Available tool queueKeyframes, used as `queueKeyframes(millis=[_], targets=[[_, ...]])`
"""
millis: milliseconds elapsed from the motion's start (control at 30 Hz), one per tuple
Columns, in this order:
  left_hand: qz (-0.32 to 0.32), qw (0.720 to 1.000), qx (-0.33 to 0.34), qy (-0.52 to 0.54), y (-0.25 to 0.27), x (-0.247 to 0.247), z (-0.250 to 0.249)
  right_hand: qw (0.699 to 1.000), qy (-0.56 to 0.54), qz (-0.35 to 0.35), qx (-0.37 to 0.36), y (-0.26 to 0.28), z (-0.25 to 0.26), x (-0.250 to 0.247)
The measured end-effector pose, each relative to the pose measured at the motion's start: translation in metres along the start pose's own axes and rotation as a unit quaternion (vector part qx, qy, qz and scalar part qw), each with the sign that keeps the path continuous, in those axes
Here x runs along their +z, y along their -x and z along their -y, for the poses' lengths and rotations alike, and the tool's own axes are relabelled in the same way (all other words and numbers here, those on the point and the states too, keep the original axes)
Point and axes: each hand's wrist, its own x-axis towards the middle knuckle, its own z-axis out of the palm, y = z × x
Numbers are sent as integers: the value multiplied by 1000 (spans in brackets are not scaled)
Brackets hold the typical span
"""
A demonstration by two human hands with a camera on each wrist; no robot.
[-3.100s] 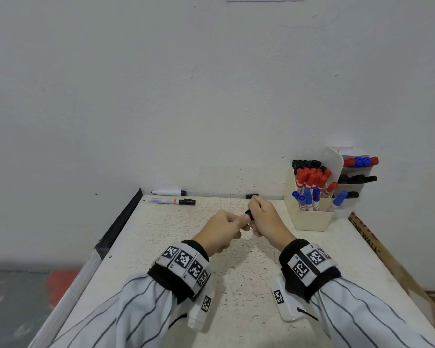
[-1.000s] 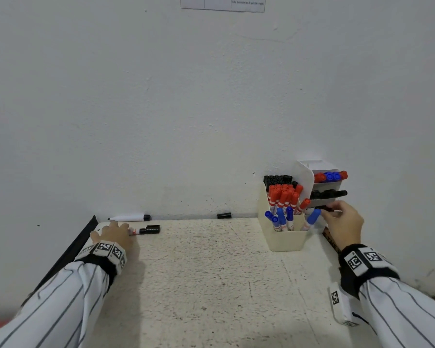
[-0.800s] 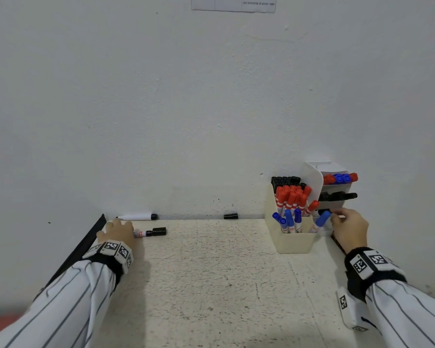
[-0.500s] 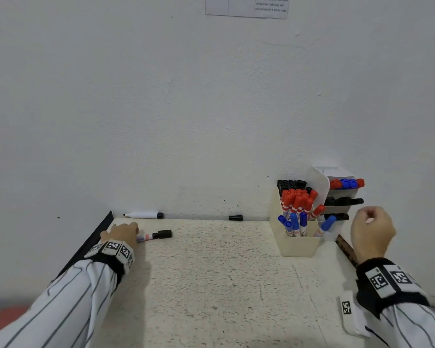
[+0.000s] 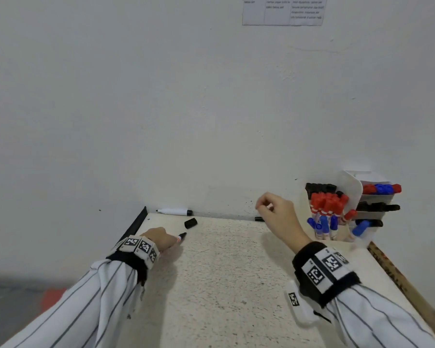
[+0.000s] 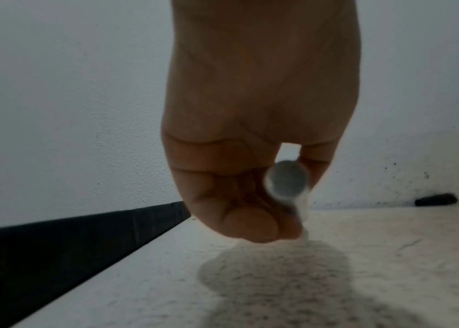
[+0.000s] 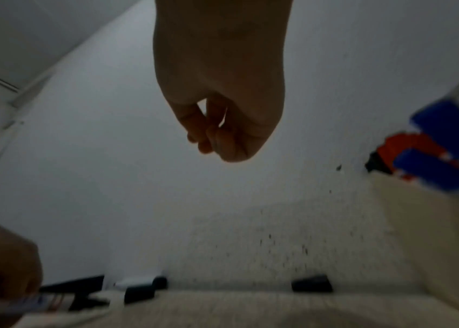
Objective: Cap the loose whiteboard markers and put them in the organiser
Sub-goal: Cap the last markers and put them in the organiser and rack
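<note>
My left hand (image 5: 174, 241) grips an uncapped marker (image 5: 181, 236) low over the table's far left; its black tip pointing right. In the left wrist view the marker's round rear end (image 6: 287, 182) sticks out between my curled fingers. Its loose black cap (image 5: 191, 223) lies just beyond the tip. My right hand (image 5: 262, 207) hovers left of the cream organiser (image 5: 352, 182), fingers loosely curled and holding nothing (image 7: 217, 137). A second white marker (image 5: 173, 211) lies along the wall. Another black cap (image 5: 258, 219) lies by the wall, partly behind my right hand.
The organiser's front cup holds several red, blue and black capped markers (image 5: 324, 204); its side shelves hold more (image 5: 382, 189). A black strip (image 5: 136, 226) edges the table's left side. A wooden strip (image 5: 397, 277) runs along the right edge. A paper sheet (image 5: 283, 10) hangs on the wall.
My left hand has lifted the marker off the table, and its cap now lies apart from it. My right hand has left the organiser and moved left over the table's back.
</note>
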Motion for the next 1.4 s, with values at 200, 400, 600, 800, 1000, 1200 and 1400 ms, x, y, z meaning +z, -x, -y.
queueKeyframes(millis=[200,400,600,800,1000,1200,1400], targets=[[-2,978,-12,207,14,3,-5,952,79,208,209,-19,-41,42],[2,972,19,233,20,10,-12,929,171,195,263,-37,-77,49],[-15,976,41,212,15,18,-24,897,268,246,250,-46,-97,55],[-5,975,48,217,13,26,-36,868,324,234,294,-53,-93,59],[-21,977,67,203,11,34,-42,872,318,221,299,-56,-95,54],[-46,976,92,194,10,43,-43,945,136,145,261,-47,-82,58],[-62,973,145,168,16,48,-43,979,27,143,145,-37,-51,61]])
